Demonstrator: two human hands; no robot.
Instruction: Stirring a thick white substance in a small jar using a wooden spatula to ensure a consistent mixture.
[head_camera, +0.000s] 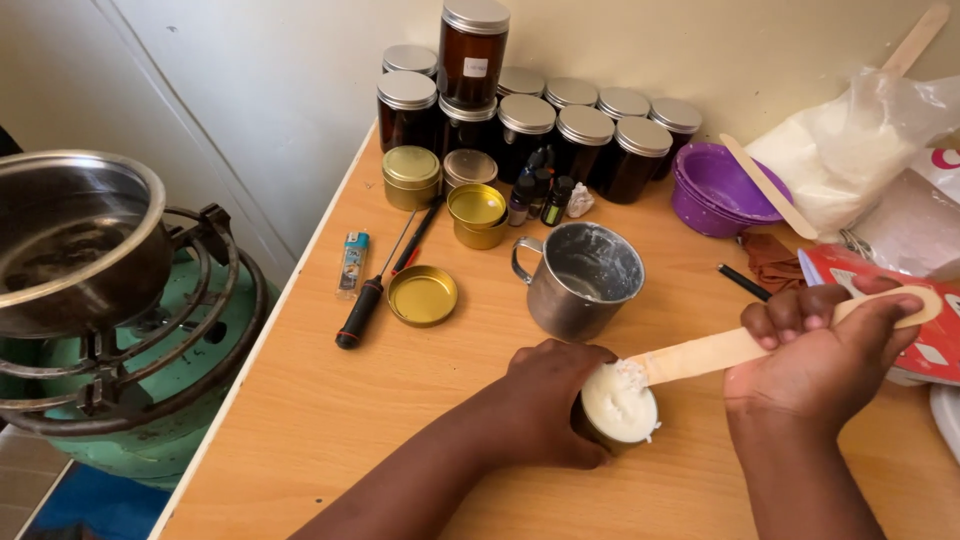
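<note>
Tin (618, 410) of white wax sits near the bench's (330, 420) front edge, about mid-width, filled to the brim. My left hand (550, 400) is wrapped round its side, fingers closed on it. My right hand (825, 355) is fisted round a wooden stick (700, 355); the stick's tip rests on the wax surface, where a few crumbs lie.

Left to right: off the bench's left edge, a steel pot (75, 240) sits on a green gas burner (150, 400). Near that edge lie a lighter (352, 262) and a black-handled tool (362, 310). Beside them a gold lid (422, 296) lies flat, an open gold tin (478, 215) behind it. A steel mug (582, 280), inside coated whitish, stands just behind my left hand. Along the back edge, amber jars (525, 130) with silver lids stand clustered, one stacked on top. Small dark bottles (540, 195) stand in front of them. Further right, purple bowls (715, 190) with a second stick (768, 187) across the rim, then a bag (850, 150) of white flakes at the back right corner.
</note>
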